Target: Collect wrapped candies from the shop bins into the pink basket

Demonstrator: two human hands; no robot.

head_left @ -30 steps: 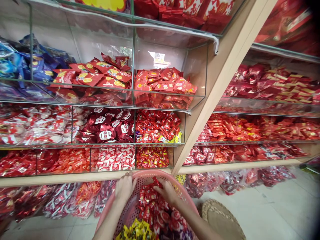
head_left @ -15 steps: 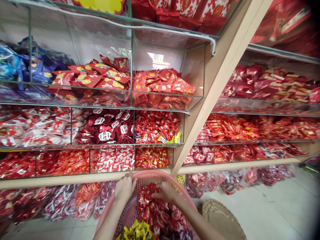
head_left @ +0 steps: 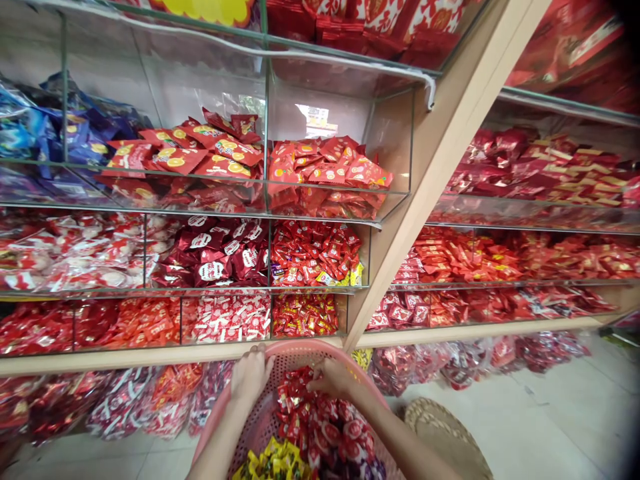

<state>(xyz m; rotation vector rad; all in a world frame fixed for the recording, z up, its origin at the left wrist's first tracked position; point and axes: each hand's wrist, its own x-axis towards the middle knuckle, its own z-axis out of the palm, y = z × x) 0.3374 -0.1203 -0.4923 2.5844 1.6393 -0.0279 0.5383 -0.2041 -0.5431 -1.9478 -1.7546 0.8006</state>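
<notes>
My left hand [head_left: 251, 375] is closed over the far left rim of a pink perforated plastic basket [head_left: 376, 385]. Inside the basket, my right hand [head_left: 334, 380] curls its fingers round some red wrapped candies [head_left: 293, 395] at the far side; its fingertips are partly hidden among them. Nearer to me in the basket lie red-and-white wrapped candies [head_left: 333, 433] and, at the left, a heap of yellow wrapped candies [head_left: 274, 461]. My right forearm crosses the basket's right side and hides part of its rim.
Just beyond the basket stands a wooden shelf [head_left: 200, 353] with clear bins of wrapped sweets. Plastic bags of sweets [head_left: 125, 403] lie beneath it on the floor. At the right of the basket is a round stool with a woven edge [head_left: 445, 440]. A slanting wooden post [head_left: 425, 200] divides the shelves.
My right hand has shifted very slightly to the right among the red candies. My left hand keeps its hold on the basket rim.
</notes>
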